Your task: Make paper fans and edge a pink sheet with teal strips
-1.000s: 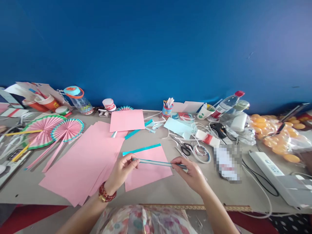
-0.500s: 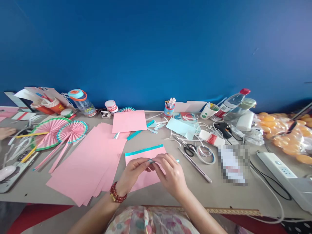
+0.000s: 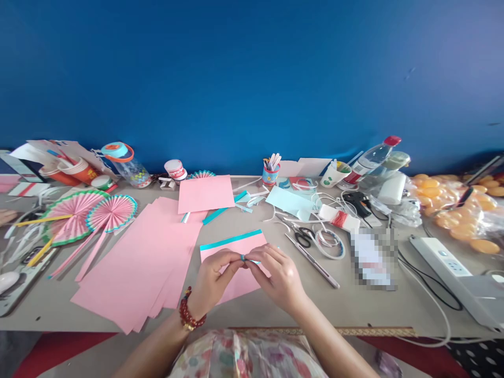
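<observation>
My left hand (image 3: 216, 270), with a red bead bracelet at the wrist, pinches one end of a narrow blue strip (image 3: 243, 257). Fingertips of my right hand (image 3: 279, 273) close on the same strip, almost meeting the left ones. Most of the strip is hidden by the fingers; whether it is paper or tape I cannot tell. Both hands hover over a pink sheet (image 3: 240, 289) with a bright blue band (image 3: 230, 239) along its far edge. Right of my right hand lie a pen-like craft knife (image 3: 313, 261) and black-handled scissors (image 3: 303, 237).
To the left, pink sheets (image 3: 137, 262) overlap beside pleated paper fans (image 3: 111, 212). Blue offcuts (image 3: 220, 213) and a pale blue card (image 3: 289, 202) lie behind. A bottle (image 3: 372, 160), a power strip (image 3: 444, 273) and cables stand right. Another person's hand (image 3: 7, 216) shows at far left.
My fingertips have drawn closer together on the blue strip, and less of it sticks out past my right hand. The whole view has shifted slightly.
</observation>
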Available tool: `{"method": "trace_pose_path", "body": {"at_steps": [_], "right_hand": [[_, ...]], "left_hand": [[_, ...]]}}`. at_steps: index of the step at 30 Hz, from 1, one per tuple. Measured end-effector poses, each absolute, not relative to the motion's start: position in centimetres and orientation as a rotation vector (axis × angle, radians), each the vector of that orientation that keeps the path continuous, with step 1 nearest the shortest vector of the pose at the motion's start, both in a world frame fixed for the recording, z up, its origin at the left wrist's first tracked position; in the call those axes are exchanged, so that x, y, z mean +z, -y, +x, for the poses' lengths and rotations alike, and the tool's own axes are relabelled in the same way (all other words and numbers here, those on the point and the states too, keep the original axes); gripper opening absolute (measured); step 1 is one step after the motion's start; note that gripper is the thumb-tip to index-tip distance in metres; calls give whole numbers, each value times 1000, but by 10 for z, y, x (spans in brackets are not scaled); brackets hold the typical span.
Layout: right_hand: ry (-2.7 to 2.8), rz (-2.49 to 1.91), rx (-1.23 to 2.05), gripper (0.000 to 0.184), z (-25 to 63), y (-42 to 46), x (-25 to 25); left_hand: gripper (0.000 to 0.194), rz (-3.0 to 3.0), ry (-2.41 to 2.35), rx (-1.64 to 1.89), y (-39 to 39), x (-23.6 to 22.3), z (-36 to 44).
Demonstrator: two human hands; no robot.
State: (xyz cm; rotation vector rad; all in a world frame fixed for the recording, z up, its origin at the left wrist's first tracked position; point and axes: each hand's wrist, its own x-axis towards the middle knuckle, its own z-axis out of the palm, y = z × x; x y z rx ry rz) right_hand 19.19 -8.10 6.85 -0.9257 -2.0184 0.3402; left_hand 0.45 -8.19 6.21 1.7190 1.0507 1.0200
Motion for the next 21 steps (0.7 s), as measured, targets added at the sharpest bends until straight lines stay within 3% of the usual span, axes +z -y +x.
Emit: {"method": "trace_pose_path", "body": {"at_steps": [9, 21], "right_hand": [[2140, -934, 256, 16, 196, 83, 70], [2201, -971, 251, 15, 199, 85, 76]], "left_hand": [[16, 2080, -1069, 1006, 88, 61, 3], [18, 2087, -1113, 952, 91, 66, 4]]}}
